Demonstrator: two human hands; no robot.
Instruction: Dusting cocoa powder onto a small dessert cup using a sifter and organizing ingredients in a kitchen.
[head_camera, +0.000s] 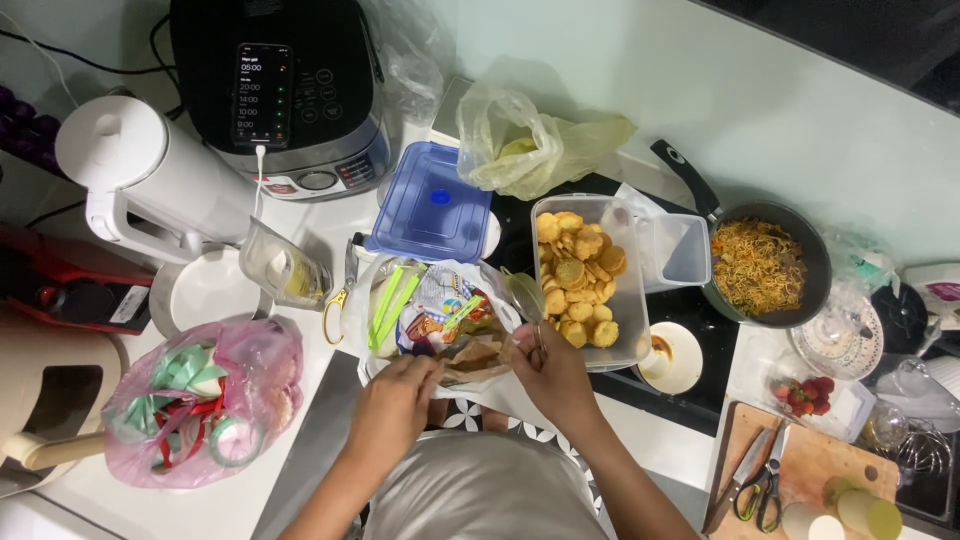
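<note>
My left hand (393, 403) pinches the near rim of a white plastic bag (372, 362) that lies open in front of me. The bag is stuffed with colourful wrappers, green strips and brown paper (478, 356). My right hand (553, 377) grips the handle of a small mesh strainer (525, 296) at the bag's right rim, with its round head pointing away from me. Just right of the strainer stands a clear rectangular container (632, 302) full of round golden fried pieces.
A black pan of noodles (760, 265) sits right of the container, and a small white saucer (672, 358) sits near it. A blue lid (433, 200), a yellow bag (530, 150), a cooker (275, 90) and a white kettle (130, 170) stand behind. There is a pink bag (200, 400) at left, and a cutting board with scissors (800, 470) at right.
</note>
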